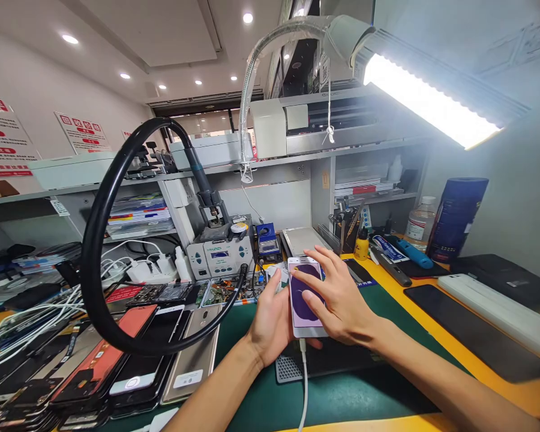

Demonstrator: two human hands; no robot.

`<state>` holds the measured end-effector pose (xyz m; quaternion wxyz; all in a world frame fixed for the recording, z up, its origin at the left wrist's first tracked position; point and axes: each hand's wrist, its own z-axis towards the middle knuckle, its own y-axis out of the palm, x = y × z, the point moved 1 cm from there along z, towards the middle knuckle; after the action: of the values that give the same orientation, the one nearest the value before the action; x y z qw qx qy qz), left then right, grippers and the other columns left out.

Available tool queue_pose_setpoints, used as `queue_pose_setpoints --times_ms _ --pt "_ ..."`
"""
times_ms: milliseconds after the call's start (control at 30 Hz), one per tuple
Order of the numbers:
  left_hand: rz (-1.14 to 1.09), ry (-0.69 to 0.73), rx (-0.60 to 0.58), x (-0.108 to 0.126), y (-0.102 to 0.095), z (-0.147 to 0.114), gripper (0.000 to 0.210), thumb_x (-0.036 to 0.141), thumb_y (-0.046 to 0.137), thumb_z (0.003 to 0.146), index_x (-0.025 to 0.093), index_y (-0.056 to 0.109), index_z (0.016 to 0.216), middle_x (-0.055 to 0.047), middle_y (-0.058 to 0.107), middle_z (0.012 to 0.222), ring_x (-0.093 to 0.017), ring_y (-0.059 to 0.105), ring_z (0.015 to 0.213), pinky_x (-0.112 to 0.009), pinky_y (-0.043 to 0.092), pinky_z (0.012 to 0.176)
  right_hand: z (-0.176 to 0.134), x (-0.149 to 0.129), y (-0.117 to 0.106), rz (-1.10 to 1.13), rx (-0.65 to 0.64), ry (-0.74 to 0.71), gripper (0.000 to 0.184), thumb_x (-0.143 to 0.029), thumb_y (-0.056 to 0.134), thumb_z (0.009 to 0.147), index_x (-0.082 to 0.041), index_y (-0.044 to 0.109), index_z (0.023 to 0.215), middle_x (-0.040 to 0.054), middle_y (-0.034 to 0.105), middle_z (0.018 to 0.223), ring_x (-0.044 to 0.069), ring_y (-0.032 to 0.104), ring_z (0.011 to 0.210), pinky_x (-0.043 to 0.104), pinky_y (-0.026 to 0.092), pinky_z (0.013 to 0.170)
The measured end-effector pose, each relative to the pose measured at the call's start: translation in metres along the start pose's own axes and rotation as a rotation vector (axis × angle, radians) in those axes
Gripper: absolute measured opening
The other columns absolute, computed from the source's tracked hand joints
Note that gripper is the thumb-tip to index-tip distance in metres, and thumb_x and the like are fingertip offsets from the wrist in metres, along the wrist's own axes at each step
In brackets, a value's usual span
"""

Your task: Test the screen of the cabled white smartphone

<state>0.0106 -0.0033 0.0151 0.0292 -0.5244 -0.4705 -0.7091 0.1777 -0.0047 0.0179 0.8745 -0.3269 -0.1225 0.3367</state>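
A white smartphone (306, 294) with a lit purple screen is held upright over the green mat (247, 384). My left hand (270, 315) supports it from the left side and behind, the fingers partly hidden by it. My right hand (335, 294) is over the screen with its fingers spread; the thumb and index finger are at the glass, though whether they touch it I cannot tell. A white charging cable (305, 384) is plugged into the phone's bottom end. Under the hands lies a dark flat pad (337, 360) with a perforated grey corner.
Several phones and phone parts (162, 348) are stacked at the left, with a black hose (87, 240) looping above them. Behind stands a hot air station (220, 255). A bright lamp (427, 96) hangs at upper right. A dark phone-like slab (472, 327) lies on the right.
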Motion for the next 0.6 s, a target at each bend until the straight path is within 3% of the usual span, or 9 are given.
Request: queue_pose_setpoints --times_ms 267,600 --pt "0.002 -0.015 0.010 0.0006 -0.0011 0.0018 0.075 0.069 0.031 0.095 0.019 0.045 0.149 -0.018 0.067 0.111 -0.031 0.067 0.088 -0.039 0.055 0.065 -0.0003 -0.0013 -0.0004 0.013 0.014 -0.016 0.041 -0.030 0.050 0.094 -0.022 0.065 0.131 0.0151 0.039 0.150 0.037 0.028 0.143 0.064 0.029 0.113" --pt "-0.012 -0.009 0.062 0.0009 -0.0027 0.0000 0.072 0.070 0.032 0.095 0.019 0.053 0.141 -0.013 0.070 0.105 -0.028 0.068 0.090 -0.038 0.052 0.077 -0.0002 -0.0055 -0.0024 0.025 -0.001 -0.053 0.038 -0.027 0.051 0.092 -0.022 0.066 0.126 0.0146 0.040 0.150 0.038 0.028 0.143 0.065 0.031 0.112"
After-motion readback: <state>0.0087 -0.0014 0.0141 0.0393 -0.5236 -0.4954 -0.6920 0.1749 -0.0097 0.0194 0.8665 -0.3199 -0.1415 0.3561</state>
